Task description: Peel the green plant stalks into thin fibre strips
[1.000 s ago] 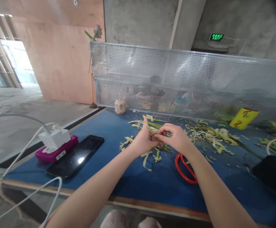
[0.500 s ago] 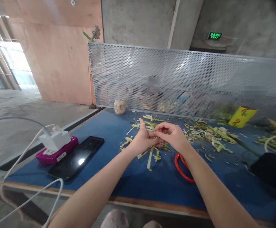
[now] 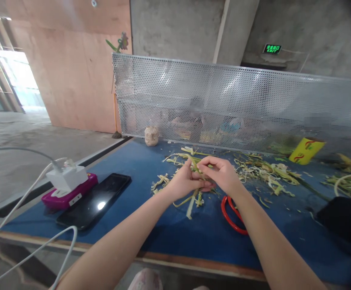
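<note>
In the middle of the head view my left hand (image 3: 183, 180) is closed around a pale green plant stalk (image 3: 194, 164), thumb against it. My right hand (image 3: 222, 172) meets it from the right, its thumb and forefinger pinching the same stalk. The stalk's upper end leans up and left above the fingers; its lower part is hidden by my hands. Pale peeled strips (image 3: 190, 207) lie below my hands on the blue tabletop (image 3: 175, 233). Beside my right wrist rests a red looped handle (image 3: 227, 219), partly covered by my forearm.
More plant scraps (image 3: 268, 173) spread to the right, near a yellow tube-shaped container (image 3: 306, 151). A black phone (image 3: 98, 201) and a purple power strip (image 3: 71, 197) with a white plug lie left. A perforated metal screen (image 3: 223, 92) lines the back, near a beige lump (image 3: 151, 136).
My left thumb has come down from pointing upward to rest against the stalk. The stalk's upper end now shows more clearly above my fingers.
</note>
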Demonstrator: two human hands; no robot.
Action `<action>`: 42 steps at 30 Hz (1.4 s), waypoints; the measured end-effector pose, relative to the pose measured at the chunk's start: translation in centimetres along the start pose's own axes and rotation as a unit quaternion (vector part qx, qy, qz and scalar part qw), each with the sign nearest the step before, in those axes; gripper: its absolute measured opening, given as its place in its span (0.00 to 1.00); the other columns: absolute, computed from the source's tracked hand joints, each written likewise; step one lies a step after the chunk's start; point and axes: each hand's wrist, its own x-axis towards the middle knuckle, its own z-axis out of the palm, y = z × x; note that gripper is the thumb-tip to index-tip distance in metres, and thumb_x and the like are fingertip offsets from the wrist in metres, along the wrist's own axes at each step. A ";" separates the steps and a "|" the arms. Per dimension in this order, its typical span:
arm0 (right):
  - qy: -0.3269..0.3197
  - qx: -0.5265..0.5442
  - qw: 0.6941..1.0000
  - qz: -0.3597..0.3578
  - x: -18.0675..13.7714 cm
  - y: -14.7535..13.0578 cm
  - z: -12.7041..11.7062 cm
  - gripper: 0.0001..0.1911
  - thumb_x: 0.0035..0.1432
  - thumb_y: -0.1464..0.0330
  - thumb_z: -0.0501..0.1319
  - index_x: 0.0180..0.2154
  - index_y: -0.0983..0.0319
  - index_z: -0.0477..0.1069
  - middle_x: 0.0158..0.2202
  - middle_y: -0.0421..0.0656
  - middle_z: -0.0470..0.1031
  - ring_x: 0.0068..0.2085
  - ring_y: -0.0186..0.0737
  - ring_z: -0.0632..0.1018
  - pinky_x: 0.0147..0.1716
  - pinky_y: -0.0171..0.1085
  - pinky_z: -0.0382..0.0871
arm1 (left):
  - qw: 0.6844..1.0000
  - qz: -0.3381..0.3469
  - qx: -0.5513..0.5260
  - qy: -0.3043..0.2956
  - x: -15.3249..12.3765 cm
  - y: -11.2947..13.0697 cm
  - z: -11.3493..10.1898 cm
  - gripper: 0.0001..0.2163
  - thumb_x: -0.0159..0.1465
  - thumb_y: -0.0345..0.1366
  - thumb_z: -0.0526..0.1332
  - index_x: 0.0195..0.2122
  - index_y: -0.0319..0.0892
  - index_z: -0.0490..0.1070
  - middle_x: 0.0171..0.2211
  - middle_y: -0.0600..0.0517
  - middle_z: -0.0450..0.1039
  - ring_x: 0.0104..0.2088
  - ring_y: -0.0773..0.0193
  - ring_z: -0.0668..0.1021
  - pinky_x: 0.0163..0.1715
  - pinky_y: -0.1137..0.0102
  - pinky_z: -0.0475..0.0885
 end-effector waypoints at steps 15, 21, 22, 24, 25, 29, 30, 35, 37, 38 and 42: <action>-0.128 0.045 0.988 0.071 -0.5 0.6 2.2 0.10 0.51 0.63 0.55 0.27 0.62 0.69 0.25 0.41 0.72 0.25 0.34 0.70 0.24 0.34 0.61 | 0.977 0.107 -0.113 0.147 -0.1 2.5 0.1 0.43 0.55 0.18 0.56 0.58 0.37 0.18 0.45 0.38 0.70 0.43 0.61 0.74 0.48 0.63 0.66; -0.117 0.156 0.968 0.161 -0.5 1.2 3.0 0.14 0.49 0.59 0.56 0.19 0.62 0.64 0.15 0.36 0.61 0.16 0.28 0.58 0.16 0.31 0.49 | 0.980 0.144 -0.005 0.134 0.2 2.1 -0.7 0.38 0.53 0.21 0.59 0.60 0.35 0.38 0.43 0.43 0.72 0.49 0.61 0.70 0.57 0.60 0.50; -0.118 0.174 0.963 0.168 -0.5 1.2 3.0 0.15 0.49 0.59 0.56 0.18 0.62 0.63 0.15 0.35 0.59 0.15 0.27 0.57 0.16 0.31 0.48 | 0.981 0.144 0.024 0.132 0.3 2.1 -0.9 0.35 0.52 0.22 0.60 0.59 0.34 0.44 0.42 0.43 0.73 0.49 0.60 0.70 0.58 0.59 0.47; -0.115 0.192 0.961 0.164 -0.5 1.1 2.9 0.15 0.49 0.60 0.55 0.17 0.62 0.61 0.14 0.34 0.57 0.15 0.27 0.55 0.16 0.32 0.48 | 0.978 0.144 0.066 0.133 0.3 2.2 -1.2 0.29 0.52 0.24 0.60 0.56 0.33 0.54 0.40 0.44 0.74 0.50 0.60 0.69 0.58 0.59 0.43; -0.106 0.191 0.963 0.157 -0.5 1.0 2.9 0.16 0.50 0.60 0.54 0.17 0.62 0.60 0.14 0.34 0.57 0.15 0.27 0.55 0.16 0.32 0.48 | 0.977 0.143 0.078 0.134 0.3 2.2 -1.3 0.28 0.51 0.23 0.61 0.55 0.32 0.57 0.39 0.44 0.75 0.50 0.60 0.69 0.58 0.59 0.43; -0.069 0.197 0.970 0.127 -0.4 0.5 2.8 0.16 0.50 0.60 0.55 0.17 0.61 0.59 0.14 0.34 0.56 0.16 0.28 0.56 0.17 0.32 0.49 | 0.975 0.146 0.078 0.150 0.2 2.3 -1.2 0.34 0.51 0.23 0.61 0.58 0.34 0.49 0.35 0.46 0.76 0.49 0.60 0.70 0.57 0.60 0.51; -0.066 0.209 0.967 0.128 -0.4 0.4 2.8 0.16 0.50 0.59 0.55 0.18 0.61 0.59 0.14 0.34 0.55 0.16 0.28 0.56 0.17 0.32 0.49 | 0.975 0.149 0.064 0.154 0.2 2.3 -1.2 0.37 0.51 0.24 0.61 0.60 0.36 0.43 0.36 0.46 0.76 0.48 0.60 0.71 0.56 0.59 0.54; -0.055 0.141 0.983 0.108 -0.3 0.0 2.1 0.12 0.50 0.62 0.54 0.21 0.61 0.60 0.15 0.33 0.54 0.17 0.28 0.56 0.17 0.31 0.50 | 0.976 0.152 -0.007 0.157 0.3 1.9 -0.9 0.47 0.53 0.25 0.61 0.59 0.37 0.19 0.41 0.42 0.73 0.42 0.61 0.75 0.49 0.61 0.64; -0.043 0.078 0.993 0.077 -0.3 0.0 1.6 0.10 0.50 0.64 0.53 0.21 0.61 0.61 0.17 0.34 0.56 0.19 0.28 0.58 0.19 0.31 0.53 | 0.974 0.151 -0.022 0.170 0.4 2.0 -0.7 0.46 0.54 0.24 0.60 0.59 0.35 0.19 0.39 0.41 0.74 0.40 0.61 0.76 0.48 0.62 0.65; -0.040 0.054 0.996 0.061 -0.3 0.1 1.4 0.10 0.50 0.65 0.52 0.20 0.62 0.61 0.17 0.35 0.57 0.20 0.29 0.59 0.20 0.31 0.54 | 0.972 0.151 -0.027 0.178 0.4 2.0 -0.6 0.45 0.55 0.24 0.59 0.59 0.36 0.19 0.38 0.42 0.75 0.39 0.62 0.77 0.48 0.62 0.66; -0.048 -0.002 0.999 0.015 -0.3 0.4 1.0 0.08 0.50 0.67 0.52 0.21 0.61 0.62 0.18 0.36 0.59 0.22 0.31 0.61 0.22 0.32 0.56 | 0.970 0.126 -0.052 0.203 0.3 2.4 -0.3 0.40 0.56 0.26 0.58 0.60 0.36 0.26 0.38 0.43 0.75 0.38 0.62 0.77 0.45 0.65 0.68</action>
